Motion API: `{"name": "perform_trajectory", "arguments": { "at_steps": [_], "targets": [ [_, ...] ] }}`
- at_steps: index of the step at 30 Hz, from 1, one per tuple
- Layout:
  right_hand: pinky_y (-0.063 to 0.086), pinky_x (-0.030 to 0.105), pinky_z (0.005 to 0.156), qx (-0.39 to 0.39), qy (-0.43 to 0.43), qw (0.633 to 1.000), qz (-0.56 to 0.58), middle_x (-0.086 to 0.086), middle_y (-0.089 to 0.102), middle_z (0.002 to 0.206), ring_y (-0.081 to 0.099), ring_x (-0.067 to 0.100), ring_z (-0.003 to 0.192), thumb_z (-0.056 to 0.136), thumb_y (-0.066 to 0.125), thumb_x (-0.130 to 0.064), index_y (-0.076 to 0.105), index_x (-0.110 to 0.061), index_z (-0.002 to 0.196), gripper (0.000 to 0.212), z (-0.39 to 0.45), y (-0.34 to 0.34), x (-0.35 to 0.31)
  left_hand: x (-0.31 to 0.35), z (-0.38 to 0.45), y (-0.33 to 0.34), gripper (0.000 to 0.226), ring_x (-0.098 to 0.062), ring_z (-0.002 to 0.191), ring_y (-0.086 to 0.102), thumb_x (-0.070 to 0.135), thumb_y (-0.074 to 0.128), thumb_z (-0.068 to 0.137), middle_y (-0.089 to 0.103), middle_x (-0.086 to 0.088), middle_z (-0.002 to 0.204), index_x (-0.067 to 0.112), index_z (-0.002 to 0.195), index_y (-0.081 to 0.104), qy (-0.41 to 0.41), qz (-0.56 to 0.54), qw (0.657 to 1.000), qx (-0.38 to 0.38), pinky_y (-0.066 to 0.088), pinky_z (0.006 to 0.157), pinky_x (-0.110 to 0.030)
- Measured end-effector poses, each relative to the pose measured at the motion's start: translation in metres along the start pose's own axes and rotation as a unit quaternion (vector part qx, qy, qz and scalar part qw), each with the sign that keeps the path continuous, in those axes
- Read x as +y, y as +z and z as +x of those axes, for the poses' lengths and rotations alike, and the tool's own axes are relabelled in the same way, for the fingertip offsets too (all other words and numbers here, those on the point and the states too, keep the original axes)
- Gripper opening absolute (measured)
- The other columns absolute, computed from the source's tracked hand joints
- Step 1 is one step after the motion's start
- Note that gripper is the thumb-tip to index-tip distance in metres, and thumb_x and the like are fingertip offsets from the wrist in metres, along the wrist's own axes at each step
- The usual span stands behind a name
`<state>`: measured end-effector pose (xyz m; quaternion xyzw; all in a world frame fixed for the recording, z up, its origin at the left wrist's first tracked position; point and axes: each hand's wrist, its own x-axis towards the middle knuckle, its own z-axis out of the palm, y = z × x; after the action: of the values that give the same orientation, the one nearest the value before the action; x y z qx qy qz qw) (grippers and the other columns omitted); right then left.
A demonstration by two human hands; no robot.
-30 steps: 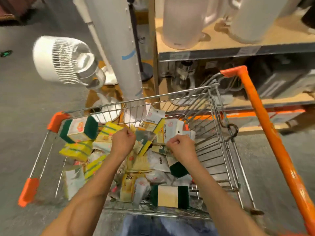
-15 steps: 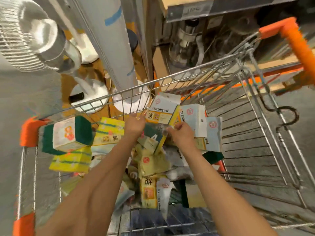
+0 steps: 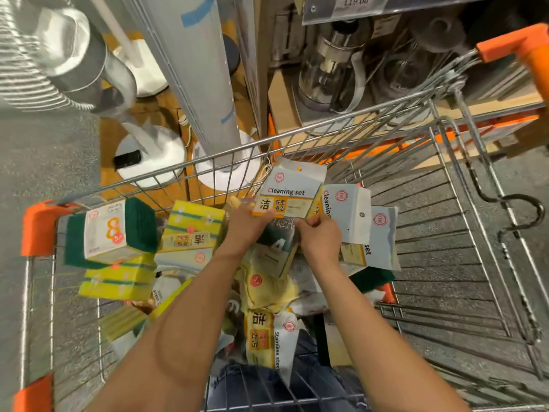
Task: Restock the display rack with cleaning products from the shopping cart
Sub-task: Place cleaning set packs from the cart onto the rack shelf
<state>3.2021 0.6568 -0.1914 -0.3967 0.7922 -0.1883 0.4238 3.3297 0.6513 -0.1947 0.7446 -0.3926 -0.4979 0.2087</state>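
Many sponge packs [image 3: 118, 278] and pouches [image 3: 269, 334] remain in our cart [image 3: 341, 130], none racked; left hand [image 3: 248, 223] and right hand [image 3: 322, 237] together pinch fanned cleaning sets [image 3: 292, 193] above the heap, so restocking has barely begun.

Bright, warm indoor light; wide-angle bending and motion blur grow outward from the shopping cart [image 3: 341, 135].

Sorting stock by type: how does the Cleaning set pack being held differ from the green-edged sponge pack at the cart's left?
The Cleaning set pack is a flat bag, gripped by both hands; the green-edged sponge pack is a thick block, untouched. The first has a blue-grey header and yellow band; the second, a white sleeve and dark green ends. Both are in the cart.
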Motion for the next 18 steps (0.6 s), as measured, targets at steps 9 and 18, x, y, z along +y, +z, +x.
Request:
{"name": "perform_trajectory", "arguments": {
  "at_steps": [9,18],
  "targets": [
    [0.034,0.029,0.056,-0.034,-0.065,0.997,-0.013,0.005,0.057,0.064,0.049,0.019,0.061,0.085,0.062,-0.022,0.053,-0.008,0.063,0.028,-0.021,-0.051,-0.002,0.015,-0.055,0.010,0.028,-0.017,0.071,0.069,0.022,0.069,0.084,0.063,-0.014,0.086,0.016,0.079,0.042,-0.042,-0.104,0.991,0.077,0.051,0.055,-0.032],
    [0.052,0.041,0.076,-0.117,-0.190,0.975,0.006,0.001,0.065,0.074,0.063,0.025,0.078,0.081,0.068,-0.023,0.067,-0.012,0.075,0.013,-0.044,-0.112,-0.021,0.049,-0.133,0.030,0.032,-0.013,0.087,0.056,0.015,0.065,0.086,0.061,-0.001,0.102,0.009,0.116,0.057,0.009,-0.157,0.958,0.241,0.040,0.069,-0.021]
  ]
}}
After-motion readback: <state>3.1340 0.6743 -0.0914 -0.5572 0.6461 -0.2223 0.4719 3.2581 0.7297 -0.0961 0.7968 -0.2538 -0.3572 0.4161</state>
